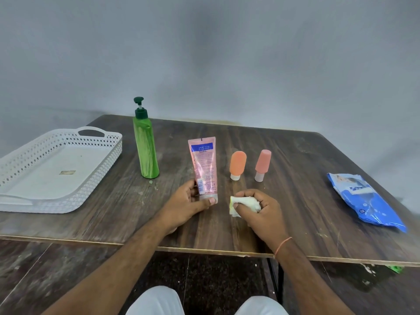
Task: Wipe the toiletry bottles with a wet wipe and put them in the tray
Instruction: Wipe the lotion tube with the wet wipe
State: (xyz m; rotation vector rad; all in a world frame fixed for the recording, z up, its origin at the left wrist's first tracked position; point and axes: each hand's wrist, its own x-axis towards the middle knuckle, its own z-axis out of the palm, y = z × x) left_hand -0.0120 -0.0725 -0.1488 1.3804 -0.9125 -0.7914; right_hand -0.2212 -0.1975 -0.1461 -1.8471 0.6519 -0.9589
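1. My left hand [191, 202] grips the pink tube [203, 167] low down, thumb across its cap, fingers curled behind; the tube stands cap-down on the bench [113, 201].
2. My right hand [261, 210] is closed around a crumpled wipe [244, 204], just right of the tube and apart from it.
3. The green pump bottle [145, 144] stands upright left of the tube and behind it, near but not touching.
4. Right of the tube stand two small bottles, cap-down: an orange bottle [237, 164] nearer, a pink bottle [262, 165] beyond it, leaning a little.
5. The white tray [100, 169] lies well to the left of the tube, past the pump bottle, with no bottles in it, only a small label on its floor.
6. The blue wipes pack [363, 201] lies far right of the tube, near the bench's right edge.
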